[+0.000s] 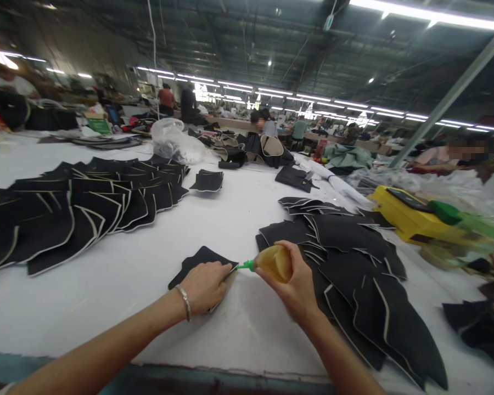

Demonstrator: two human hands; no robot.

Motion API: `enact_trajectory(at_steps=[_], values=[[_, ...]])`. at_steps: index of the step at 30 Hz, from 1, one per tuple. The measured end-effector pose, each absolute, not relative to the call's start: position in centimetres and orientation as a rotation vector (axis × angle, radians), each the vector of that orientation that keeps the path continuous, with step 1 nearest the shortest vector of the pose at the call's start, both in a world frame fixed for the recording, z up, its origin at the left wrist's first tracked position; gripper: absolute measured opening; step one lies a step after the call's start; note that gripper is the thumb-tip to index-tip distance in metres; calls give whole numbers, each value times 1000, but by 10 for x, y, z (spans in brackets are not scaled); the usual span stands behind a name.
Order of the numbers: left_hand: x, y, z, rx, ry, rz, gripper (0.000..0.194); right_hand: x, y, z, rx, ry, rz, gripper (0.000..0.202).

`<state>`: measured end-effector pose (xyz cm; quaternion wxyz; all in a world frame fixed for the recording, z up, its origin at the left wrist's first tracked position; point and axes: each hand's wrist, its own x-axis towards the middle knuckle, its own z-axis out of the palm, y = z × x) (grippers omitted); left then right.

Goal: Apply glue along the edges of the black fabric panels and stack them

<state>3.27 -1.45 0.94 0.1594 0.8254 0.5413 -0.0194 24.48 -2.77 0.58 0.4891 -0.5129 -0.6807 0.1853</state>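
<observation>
A black cut piece with a pale edge lies on the white table in front of me. My left hand, with a silver bracelet at the wrist, holds this piece, its fingertips near the right-hand corner. In my right hand is a squeeze bottle of amber liquid, tilted on its side. Its green nozzle points left and meets the piece's edge close to my left fingertips. Part of the piece is hidden under my left hand.
Overlapping black pieces spread across the left; more black pieces are fanned out at right. A small stack stands farther back. A yellow box, clear plastic bags and black bags surround the work area. Other people are in the background.
</observation>
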Motion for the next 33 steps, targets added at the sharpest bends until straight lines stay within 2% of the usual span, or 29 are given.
enact_trajectory(at_steps=[14, 20, 26, 33], values=[[29, -18, 4, 2284, 1526, -29, 52, 244, -28, 5, -1396, -1493, 530, 51], [27, -18, 1, 2302, 1498, -3, 52, 248, -32, 1, -1389, -1438, 733, 50], [27, -20, 3, 2304, 1509, -30, 53, 248, -26, -3, -1454, -1372, 612, 51], [28, -20, 4, 2305, 1511, -36, 53, 248, -31, -5, -1418, -1411, 702, 50]])
